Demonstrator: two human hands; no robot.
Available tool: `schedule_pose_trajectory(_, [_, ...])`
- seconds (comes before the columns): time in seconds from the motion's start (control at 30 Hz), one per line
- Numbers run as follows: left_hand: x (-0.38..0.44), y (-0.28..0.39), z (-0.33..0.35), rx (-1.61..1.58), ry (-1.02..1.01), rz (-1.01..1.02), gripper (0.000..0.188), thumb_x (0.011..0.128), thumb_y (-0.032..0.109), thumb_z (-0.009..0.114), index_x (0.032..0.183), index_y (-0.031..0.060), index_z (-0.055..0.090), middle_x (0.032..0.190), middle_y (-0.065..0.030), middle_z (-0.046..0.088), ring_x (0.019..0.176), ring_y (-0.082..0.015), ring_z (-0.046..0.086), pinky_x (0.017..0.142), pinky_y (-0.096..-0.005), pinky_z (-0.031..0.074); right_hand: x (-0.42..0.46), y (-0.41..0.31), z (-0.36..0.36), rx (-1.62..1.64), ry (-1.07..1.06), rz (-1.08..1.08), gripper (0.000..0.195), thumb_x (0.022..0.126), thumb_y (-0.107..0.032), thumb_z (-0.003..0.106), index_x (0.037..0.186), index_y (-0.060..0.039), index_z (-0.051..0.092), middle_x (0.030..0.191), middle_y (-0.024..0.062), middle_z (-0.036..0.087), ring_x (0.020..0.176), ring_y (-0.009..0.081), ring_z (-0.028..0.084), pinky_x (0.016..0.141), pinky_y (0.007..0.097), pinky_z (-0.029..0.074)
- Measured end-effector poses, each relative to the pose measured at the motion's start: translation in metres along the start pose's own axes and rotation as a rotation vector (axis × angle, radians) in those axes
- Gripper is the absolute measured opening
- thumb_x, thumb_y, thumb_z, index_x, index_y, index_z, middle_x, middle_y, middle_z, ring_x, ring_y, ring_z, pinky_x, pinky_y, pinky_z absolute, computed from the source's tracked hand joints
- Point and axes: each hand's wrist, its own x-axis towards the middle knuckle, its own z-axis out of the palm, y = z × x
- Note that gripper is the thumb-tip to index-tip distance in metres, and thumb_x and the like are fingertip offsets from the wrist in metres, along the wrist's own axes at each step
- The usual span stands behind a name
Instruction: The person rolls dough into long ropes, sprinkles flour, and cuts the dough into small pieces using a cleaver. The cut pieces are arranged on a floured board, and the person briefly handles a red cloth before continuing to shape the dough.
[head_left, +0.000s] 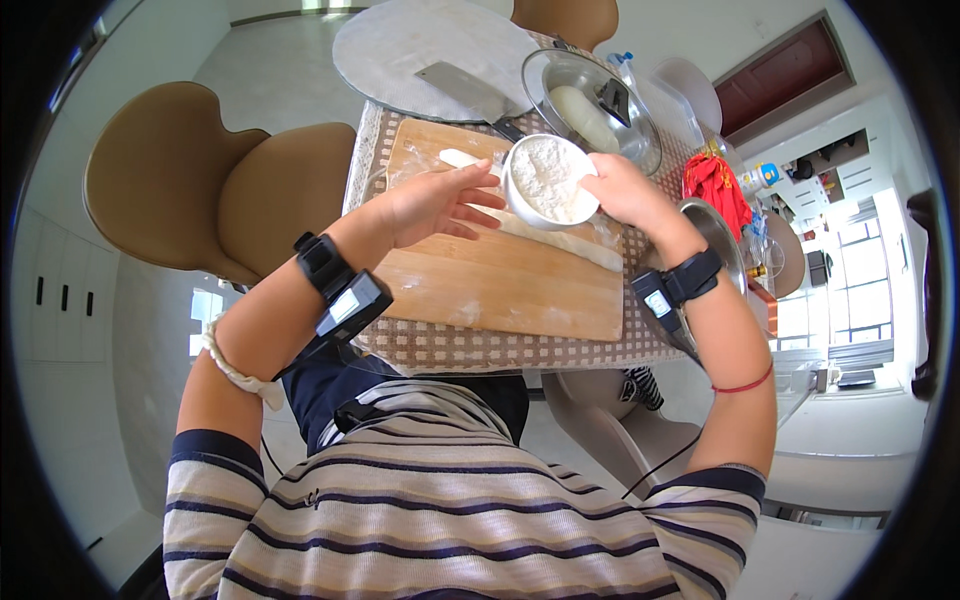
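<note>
My right hand (624, 190) grips the rim of a white bowl (551, 182) that holds white flour (546, 176). The bowl is tipped a little toward me, above a wooden cutting board (495, 289). Just left of the bowl, my left hand (448, 204) is held with its fingers apart and nothing in it. Long rolls of dough lie across the board under the bowl and hands; one dough roll (574, 244) shows its right end, and another dough roll (457, 158) pokes out behind my left hand. Flour is dusted over the board.
A cleaver (465, 88) rests on a round pale mat (405, 52) at the back. Beside it, a glass-lidded metal bowl (637, 142) contains dough (585, 118). Another metal bowl (721, 232) sits by my right forearm, near a red cloth (712, 191). A brown chair (289, 195) stands left.
</note>
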Motion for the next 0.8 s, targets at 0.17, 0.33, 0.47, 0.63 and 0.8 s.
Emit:
schedule_pose_trajectory(0.17, [0.006, -0.004, -0.003, -0.067, -0.034, 0.006, 0.046, 0.098, 0.038, 0.058, 0.128, 0.0023, 0.052, 0.122, -0.0138, 0.061, 0.102, -0.0258, 0.067, 0.088, -0.0351, 0.053, -0.003, -0.016, 0.031, 0.191, 0.045, 0.055, 0.024, 0.087, -0.02, 0.053, 0.093, 0.0005, 0.065, 0.08, 0.0172, 0.068, 0.074, 0.0328, 0.067, 0.069, 0.0404, 0.051])
schedule_pose_trajectory(0.33, [0.008, -0.01, 0.001, -0.093, 0.089, 0.028, 0.04, 0.096, 0.031, 0.061, 0.121, 0.0006, 0.055, 0.115, -0.0133, 0.062, 0.098, -0.0269, 0.068, 0.088, -0.0358, 0.054, -0.018, -0.054, 0.018, -0.128, 0.355, -0.228, 0.025, 0.087, -0.022, 0.063, 0.106, -0.0062, 0.065, 0.096, 0.0133, 0.066, 0.085, 0.0323, 0.066, 0.075, 0.0403, 0.052])
schedule_pose_trajectory(0.47, [0.015, -0.01, 0.007, -0.099, 0.13, 0.034, 0.037, 0.097, 0.028, 0.06, 0.12, -0.0004, 0.056, 0.114, -0.0134, 0.062, 0.099, -0.027, 0.067, 0.091, -0.0371, 0.054, -0.01, -0.064, 0.032, -0.004, 0.206, -0.434, 0.03, 0.081, -0.018, 0.07, 0.108, -0.0056, 0.064, 0.103, 0.0131, 0.063, 0.087, 0.0301, 0.064, 0.076, 0.0385, 0.051])
schedule_pose_trajectory(0.63, [0.019, -0.008, 0.012, -0.11, 0.172, 0.044, 0.036, 0.097, 0.026, 0.058, 0.12, -0.0019, 0.056, 0.113, -0.0151, 0.062, 0.1, -0.0283, 0.067, 0.093, -0.0378, 0.054, 0.004, -0.06, 0.04, 0.092, 0.142, -0.358, 0.026, 0.079, -0.01, 0.07, 0.102, -0.0023, 0.065, 0.092, 0.0145, 0.065, 0.079, 0.0291, 0.064, 0.071, 0.0355, 0.051])
schedule_pose_trajectory(0.8, [0.023, -0.011, 0.01, -0.156, 0.228, 0.023, 0.037, 0.097, 0.025, 0.058, 0.12, -0.0036, 0.056, 0.114, -0.0192, 0.061, 0.101, -0.0316, 0.066, 0.093, -0.0383, 0.055, 0.021, -0.047, 0.036, 0.19, 0.134, -0.323, 0.017, 0.08, -0.006, 0.069, 0.096, -0.0013, 0.066, 0.077, 0.0147, 0.066, 0.066, 0.0251, 0.065, 0.062, 0.0339, 0.051])
